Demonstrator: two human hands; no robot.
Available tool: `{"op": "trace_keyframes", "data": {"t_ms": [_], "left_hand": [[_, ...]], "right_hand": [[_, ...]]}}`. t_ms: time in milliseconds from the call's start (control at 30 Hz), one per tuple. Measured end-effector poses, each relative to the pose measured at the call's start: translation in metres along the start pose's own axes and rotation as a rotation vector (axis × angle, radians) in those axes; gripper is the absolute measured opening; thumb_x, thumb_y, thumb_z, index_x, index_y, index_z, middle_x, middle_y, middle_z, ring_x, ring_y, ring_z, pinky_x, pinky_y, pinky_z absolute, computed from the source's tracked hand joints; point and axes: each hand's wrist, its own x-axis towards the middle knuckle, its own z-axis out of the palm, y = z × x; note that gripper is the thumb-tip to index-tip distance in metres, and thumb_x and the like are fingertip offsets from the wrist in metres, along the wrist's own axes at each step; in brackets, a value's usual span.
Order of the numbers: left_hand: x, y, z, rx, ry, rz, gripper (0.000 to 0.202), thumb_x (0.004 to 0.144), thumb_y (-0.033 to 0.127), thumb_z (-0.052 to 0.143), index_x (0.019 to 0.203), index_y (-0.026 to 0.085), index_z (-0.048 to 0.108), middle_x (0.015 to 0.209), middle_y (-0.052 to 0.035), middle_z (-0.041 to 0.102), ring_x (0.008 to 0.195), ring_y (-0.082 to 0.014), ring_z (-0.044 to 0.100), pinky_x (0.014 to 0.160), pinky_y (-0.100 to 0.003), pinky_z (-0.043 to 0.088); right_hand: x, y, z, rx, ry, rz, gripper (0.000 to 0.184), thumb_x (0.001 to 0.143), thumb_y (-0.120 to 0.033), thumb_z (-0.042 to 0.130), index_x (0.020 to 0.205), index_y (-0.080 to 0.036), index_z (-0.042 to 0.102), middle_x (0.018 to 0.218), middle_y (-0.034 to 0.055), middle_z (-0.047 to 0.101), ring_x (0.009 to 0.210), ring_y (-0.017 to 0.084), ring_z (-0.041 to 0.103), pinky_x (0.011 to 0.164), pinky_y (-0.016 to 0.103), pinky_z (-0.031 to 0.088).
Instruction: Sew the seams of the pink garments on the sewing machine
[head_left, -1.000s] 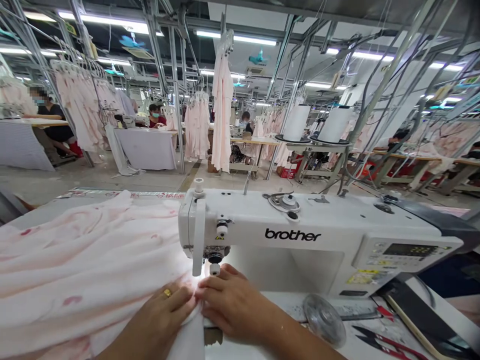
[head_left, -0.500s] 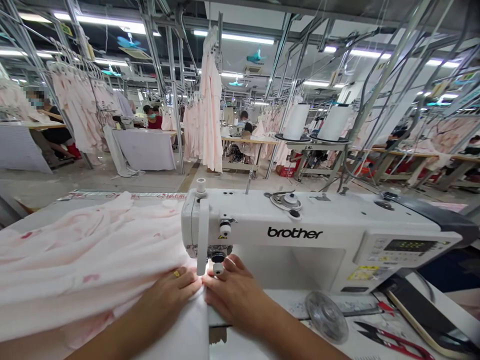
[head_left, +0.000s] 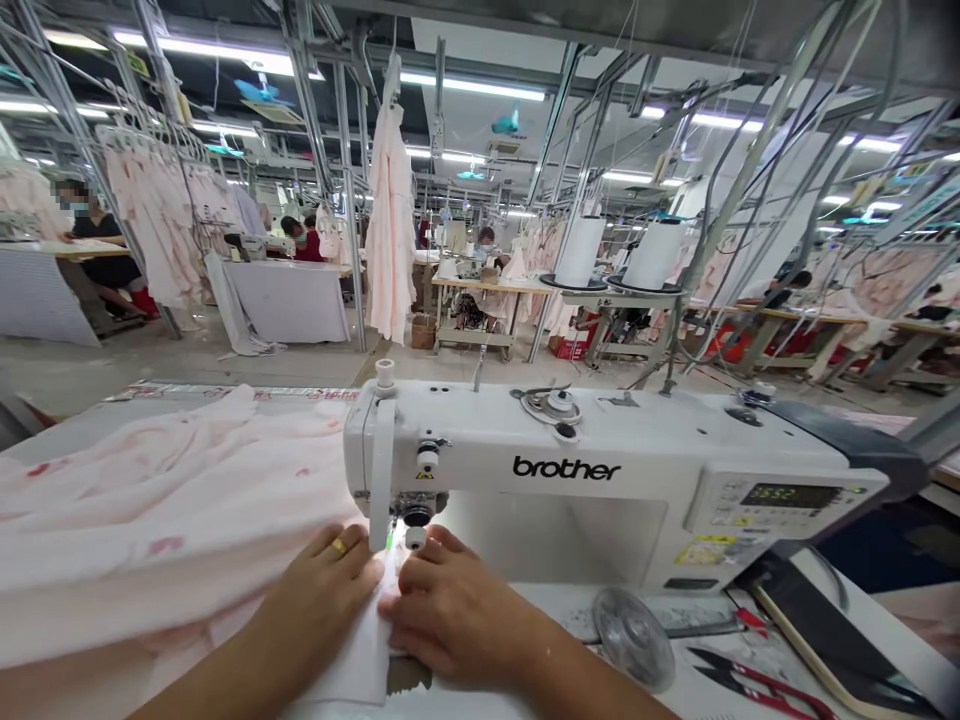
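A pale pink printed fabric (head_left: 172, 500) spreads over the table left of a white Brother sewing machine (head_left: 465, 440). My left hand (head_left: 322, 585), with a yellow ring, lies on the fabric just left of the needle area, fingers extended and pressing down. On the other side of the white fabric edge is my right hand (head_left: 457, 610), its fingers curled and pinching that edge in front of the presser foot. The machine head and my fingers hide the needle and most of the seam.
Right of my right hand lie a clear plastic disc (head_left: 634, 640), red-handled thread snips (head_left: 757, 680) and a dark flat phone-like object (head_left: 832, 640). White thread cones (head_left: 581, 252) stand behind the machine. Hanging garments (head_left: 390, 220) and seated people fill the background.
The view has turned slightly, so the machine sits farther left. My right hand's fingers have curled more and drawn back a little from the presser foot. The display now shows lit digits.
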Motion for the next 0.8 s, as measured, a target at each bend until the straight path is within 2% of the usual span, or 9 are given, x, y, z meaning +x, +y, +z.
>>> {"op": "trace_keyframes", "data": {"t_ms": [100, 200, 333, 467, 633, 800], "left_hand": [[0.005, 0.010, -0.009, -0.004, 0.035, -0.084, 0.037, 0.073, 0.040, 0.064, 0.088, 0.009, 0.052, 0.080, 0.0043, 0.048, 0.088, 0.0101, 0.037, 0.084, -0.003, 0.039], [0.007, 0.014, -0.008, -0.005, 0.065, -0.081, 0.038, 0.073, 0.044, 0.062, 0.084, 0.008, 0.051, 0.076, 0.0046, 0.046, 0.085, 0.0102, 0.036, 0.082, -0.003, 0.036], [0.006, 0.010, 0.002, 0.021, 0.077, -0.047, 0.040, 0.073, 0.045, 0.062, 0.088, 0.009, 0.052, 0.077, 0.0045, 0.047, 0.087, 0.0099, 0.038, 0.084, -0.004, 0.039], [0.002, 0.006, 0.006, 0.052, 0.106, -0.009, 0.041, 0.073, 0.044, 0.063, 0.097, 0.012, 0.053, 0.086, 0.0036, 0.051, 0.095, 0.0083, 0.041, 0.092, -0.007, 0.042], [-0.009, 0.001, -0.009, 0.104, 0.078, -0.035, 0.049, 0.072, 0.043, 0.064, 0.111, 0.017, 0.050, 0.106, 0.0020, 0.052, 0.108, 0.0049, 0.041, 0.103, -0.012, 0.044], [-0.016, -0.005, -0.028, 0.037, 0.036, -0.072, 0.035, 0.074, 0.030, 0.060, 0.105, 0.017, 0.052, 0.084, 0.0039, 0.047, 0.091, 0.0079, 0.034, 0.093, -0.008, 0.036]], "right_hand": [[0.000, 0.000, 0.002, 0.008, -0.004, -0.023, 0.020, 0.097, -0.038, 0.053, 0.101, -0.020, 0.059, 0.089, 0.0003, 0.054, 0.090, 0.015, 0.040, 0.103, 0.033, 0.025], [0.001, -0.001, 0.003, -0.004, -0.012, -0.009, 0.020, 0.097, -0.039, 0.053, 0.100, -0.020, 0.058, 0.089, 0.0003, 0.053, 0.088, 0.015, 0.039, 0.101, 0.033, 0.025], [0.001, -0.003, 0.002, -0.025, -0.017, 0.050, 0.023, 0.098, -0.042, 0.052, 0.102, -0.020, 0.056, 0.095, 0.0004, 0.053, 0.093, 0.016, 0.039, 0.101, 0.032, 0.023], [0.001, -0.005, -0.001, -0.027, -0.025, 0.101, 0.031, 0.098, -0.048, 0.054, 0.106, -0.019, 0.053, 0.102, 0.0004, 0.054, 0.099, 0.015, 0.040, 0.105, 0.030, 0.022], [0.001, -0.004, -0.002, 0.010, -0.026, 0.000, 0.020, 0.098, -0.039, 0.051, 0.101, -0.020, 0.056, 0.090, 0.0003, 0.053, 0.092, 0.015, 0.039, 0.106, 0.032, 0.020], [0.000, -0.004, 0.002, 0.068, -0.054, -0.091, 0.021, 0.098, -0.039, 0.050, 0.099, -0.020, 0.060, 0.082, 0.0014, 0.052, 0.088, 0.016, 0.038, 0.099, 0.033, 0.027]]}}
